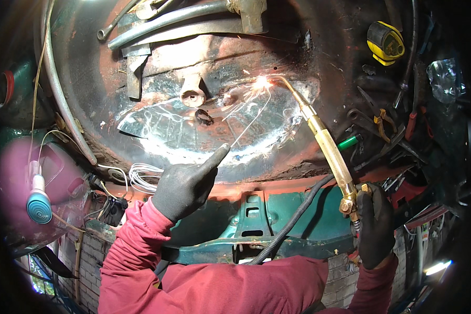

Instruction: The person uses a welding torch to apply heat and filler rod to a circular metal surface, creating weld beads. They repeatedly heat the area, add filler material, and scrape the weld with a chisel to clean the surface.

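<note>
My left hand point(186, 186), in a dark glove, grips a thin filler rod point(248, 123) that runs up toward a bright glowing, sparking spot point(262, 81). My right hand point(373, 225), also gloved, is closed on the lower end of a brass gas torch point(327, 152), near its valve knobs; the bent tip points at that spot. The glow sits on the upper edge of a curved metal patch point(172, 131) with scratched, whitish rims, set in a rusty sheet-metal panel point(214, 52). A short rusty tubular fitting point(192, 93) stands just above the patch.
Metal tubes point(167, 29) lie at the top. A yellow tape measure point(384, 42), pliers point(379, 118) and a green cylinder point(348, 142) are at the right. A coil of white wire point(144, 175) and a teal-ended lamp point(38, 204) are at the left. A black hose point(288, 222) crosses the green frame point(199, 230).
</note>
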Demonstrator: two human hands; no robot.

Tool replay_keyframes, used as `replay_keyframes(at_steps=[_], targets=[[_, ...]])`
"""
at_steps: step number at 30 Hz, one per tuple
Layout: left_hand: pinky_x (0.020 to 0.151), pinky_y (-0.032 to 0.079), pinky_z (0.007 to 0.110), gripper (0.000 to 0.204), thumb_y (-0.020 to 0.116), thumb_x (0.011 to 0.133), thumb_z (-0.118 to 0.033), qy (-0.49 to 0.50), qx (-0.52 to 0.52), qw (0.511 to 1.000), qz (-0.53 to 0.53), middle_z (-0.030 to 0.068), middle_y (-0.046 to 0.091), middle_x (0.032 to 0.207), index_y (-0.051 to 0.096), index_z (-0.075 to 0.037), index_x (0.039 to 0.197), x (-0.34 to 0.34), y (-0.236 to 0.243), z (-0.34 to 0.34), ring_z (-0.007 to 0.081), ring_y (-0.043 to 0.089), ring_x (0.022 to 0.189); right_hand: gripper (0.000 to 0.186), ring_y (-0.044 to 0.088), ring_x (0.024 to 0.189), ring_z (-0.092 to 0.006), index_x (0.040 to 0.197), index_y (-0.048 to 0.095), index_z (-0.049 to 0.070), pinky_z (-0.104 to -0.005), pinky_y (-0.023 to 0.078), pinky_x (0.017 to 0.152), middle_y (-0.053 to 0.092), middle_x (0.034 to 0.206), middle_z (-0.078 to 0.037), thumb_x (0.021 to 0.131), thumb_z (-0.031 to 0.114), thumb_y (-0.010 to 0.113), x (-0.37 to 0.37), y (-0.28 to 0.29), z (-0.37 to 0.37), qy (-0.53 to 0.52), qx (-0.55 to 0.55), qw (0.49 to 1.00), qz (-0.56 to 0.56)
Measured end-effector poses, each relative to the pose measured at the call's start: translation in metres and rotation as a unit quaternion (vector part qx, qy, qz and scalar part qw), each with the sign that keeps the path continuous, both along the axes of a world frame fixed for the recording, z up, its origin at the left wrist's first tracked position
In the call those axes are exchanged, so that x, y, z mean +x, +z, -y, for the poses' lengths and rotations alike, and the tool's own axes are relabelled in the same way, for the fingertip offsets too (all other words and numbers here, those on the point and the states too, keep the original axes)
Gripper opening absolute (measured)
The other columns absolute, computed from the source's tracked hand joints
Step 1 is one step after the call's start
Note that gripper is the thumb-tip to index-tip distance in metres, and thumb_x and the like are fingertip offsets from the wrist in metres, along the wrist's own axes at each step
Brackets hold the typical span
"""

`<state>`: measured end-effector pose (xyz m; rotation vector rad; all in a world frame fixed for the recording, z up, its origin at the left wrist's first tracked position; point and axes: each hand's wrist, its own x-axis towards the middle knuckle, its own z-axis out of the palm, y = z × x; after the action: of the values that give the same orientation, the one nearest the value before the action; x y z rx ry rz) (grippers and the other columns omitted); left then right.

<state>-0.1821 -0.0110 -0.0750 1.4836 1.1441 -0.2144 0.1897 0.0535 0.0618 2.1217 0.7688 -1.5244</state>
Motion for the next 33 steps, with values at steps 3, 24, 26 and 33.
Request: replay_keyframes(at_steps=[3, 24, 26, 33], targets=[[0.057, 0.052, 0.05, 0.068, 0.067, 0.103, -0.013, 0.005, 0.004, 1.0, 0.001, 0.0168, 0.067, 0.07, 0.049, -0.018, 0.168, -0.0017, -0.0003, 0.0016, 0.0369, 0.068, 0.059, 0.04, 0.066, 0.1, -0.0197, 0.134, 0.064, -0.002, -0.039, 0.053, 0.092, 0.068, 0.113, -0.014, 0.121, 0.03, 0.045, 0.0001, 0.0003, 0.003, -0.001, 0.012, 1.0, 0.004], [0.059, 0.052, 0.05, 0.066, 0.068, 0.105, -0.015, 0.01, -0.02, 0.999, -0.026, 0.0182, 0.069, 0.074, 0.05, -0.022, 0.168, -0.0039, -0.0001, 0.0053, 0.0382, 0.07, 0.063, 0.027, 0.065, 0.088, -0.0173, 0.124, 0.064, -0.005, -0.0364, 0.053, 0.08, 0.07, 0.102, -0.013, 0.118, 0.017, 0.05, -0.0029, -0.004, 0.0059, -0.003, 0.055, 0.998, 0.002], [0.058, 0.053, 0.05, 0.066, 0.067, 0.104, -0.016, 0.005, 0.004, 1.0, -0.017, 0.0165, 0.068, 0.071, 0.049, -0.018, 0.168, -0.0041, -0.0011, 0.0061, 0.0369, 0.07, 0.061, 0.031, 0.066, 0.093, -0.019, 0.128, 0.064, -0.004, -0.0376, 0.053, 0.085, 0.069, 0.106, -0.014, 0.119, 0.022, 0.049, -0.0018, -0.0029, 0.0061, 0.0, 0.046, 0.999, 0.002], [0.061, 0.053, 0.05, 0.067, 0.068, 0.105, -0.014, 0.012, -0.027, 0.999, -0.029, 0.0194, 0.07, 0.076, 0.05, -0.024, 0.169, -0.0032, 0.0003, 0.0032, 0.0389, 0.07, 0.064, 0.041, 0.068, 0.108, -0.0246, 0.138, 0.063, -0.003, -0.0415, 0.054, 0.097, 0.068, 0.122, -0.018, 0.121, 0.031, 0.048, 0.0028, 0.0, 0.0048, 0.004, 0.002, 1.0, 0.006]])
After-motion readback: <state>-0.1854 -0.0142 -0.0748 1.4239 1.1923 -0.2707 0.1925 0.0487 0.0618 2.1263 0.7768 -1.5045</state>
